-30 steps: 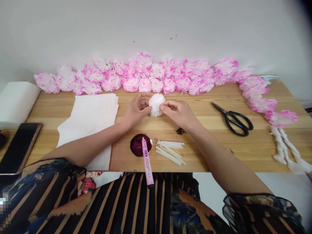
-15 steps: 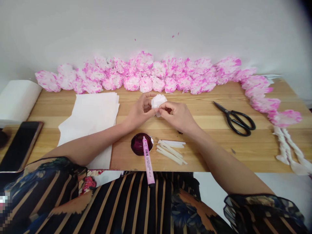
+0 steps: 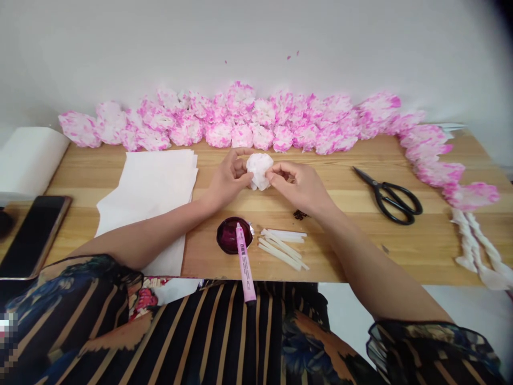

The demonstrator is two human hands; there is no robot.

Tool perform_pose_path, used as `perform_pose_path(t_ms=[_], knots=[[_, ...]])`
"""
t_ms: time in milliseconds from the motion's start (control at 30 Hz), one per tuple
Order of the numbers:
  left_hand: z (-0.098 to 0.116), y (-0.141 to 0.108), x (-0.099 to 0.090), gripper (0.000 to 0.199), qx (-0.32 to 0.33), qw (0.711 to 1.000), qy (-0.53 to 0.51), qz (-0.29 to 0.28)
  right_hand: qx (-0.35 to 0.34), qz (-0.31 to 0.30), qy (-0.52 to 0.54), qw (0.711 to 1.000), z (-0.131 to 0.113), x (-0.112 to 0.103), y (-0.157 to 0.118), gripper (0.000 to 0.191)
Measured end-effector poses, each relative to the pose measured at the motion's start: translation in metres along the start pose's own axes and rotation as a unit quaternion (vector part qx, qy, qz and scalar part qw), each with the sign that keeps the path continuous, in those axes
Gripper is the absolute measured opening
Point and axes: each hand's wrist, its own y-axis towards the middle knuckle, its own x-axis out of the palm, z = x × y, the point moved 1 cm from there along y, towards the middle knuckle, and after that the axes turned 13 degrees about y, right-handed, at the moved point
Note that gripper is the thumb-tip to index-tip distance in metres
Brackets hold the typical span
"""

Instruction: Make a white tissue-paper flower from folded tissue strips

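A small white tissue paper flower (image 3: pixel 259 170) is held between my two hands above the wooden table. My left hand (image 3: pixel 232 179) has its fingers curled round the flower's left side, thumb at its lower left edge. From the right, the thumb and fingertips of my right hand (image 3: pixel 298 184) pinch the flower's edge. Nearer to me, a pink marker pen (image 3: pixel 245 267) leans on a round dark dish (image 3: pixel 228 235) with magenta inside. Several white sticks (image 3: pixel 282 249) lie beside the dish.
Pink and white paper flowers (image 3: pixel 218 133) line the table's back and right. Black scissors (image 3: pixel 390 198) lie on the right. White paper sheets (image 3: pixel 148 182), a phone (image 3: pixel 34 235) and a white roll (image 3: pixel 30 160) are on the left, twisted white strips (image 3: pixel 467 240) at the far right.
My right hand has moved slightly right, toward the flower's right edge. The flower shows more of its face, and my left thumb now rests on its left side. The view has shifted slightly.
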Motion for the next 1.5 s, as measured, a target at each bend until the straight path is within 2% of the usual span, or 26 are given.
perform_pose_path(t_ms=[233,467,667,833,900,967,1067,1233,1367,1500], knots=[[0.002,-0.001,0.001,0.045,0.004,1.000,0.000,-0.006,-0.008,-0.001,-0.087,0.996,0.003,0.009,-0.001,0.015],[-0.007,0.000,0.007,0.053,0.017,1.000,0.008,-0.015,0.003,-0.003,-0.069,0.998,0.001,0.010,-0.002,0.012],[-0.002,0.001,0.000,0.052,0.010,0.999,-0.026,-0.030,0.010,0.021,-0.049,0.999,0.004,0.004,0.001,0.013],[0.000,0.003,-0.007,0.056,0.036,0.996,-0.068,-0.033,-0.012,0.075,0.043,0.996,0.009,-0.010,0.006,0.019],[0.000,0.003,-0.009,0.058,0.058,0.995,-0.077,-0.034,0.002,0.096,0.105,0.990,0.012,-0.014,0.009,0.026],[0.001,0.002,-0.009,0.059,0.076,0.993,-0.082,-0.038,0.041,0.079,0.174,0.981,0.016,-0.015,0.011,0.031],[0.004,0.000,-0.008,0.058,0.100,0.989,-0.096,-0.045,0.092,0.014,0.273,0.958,0.019,-0.009,0.011,0.034],[0.007,-0.005,-0.004,0.054,0.098,0.985,-0.117,-0.074,0.123,-0.082,0.391,0.908,0.020,0.004,0.008,0.029],[0.009,-0.007,-0.001,0.057,0.067,0.987,-0.119,-0.089,0.118,-0.072,0.444,0.885,0.024,0.005,0.009,0.030],[0.010,-0.007,-0.001,0.063,0.044,0.988,-0.120,-0.087,0.119,-0.069,0.451,0.882,0.023,0.001,0.009,0.024]])
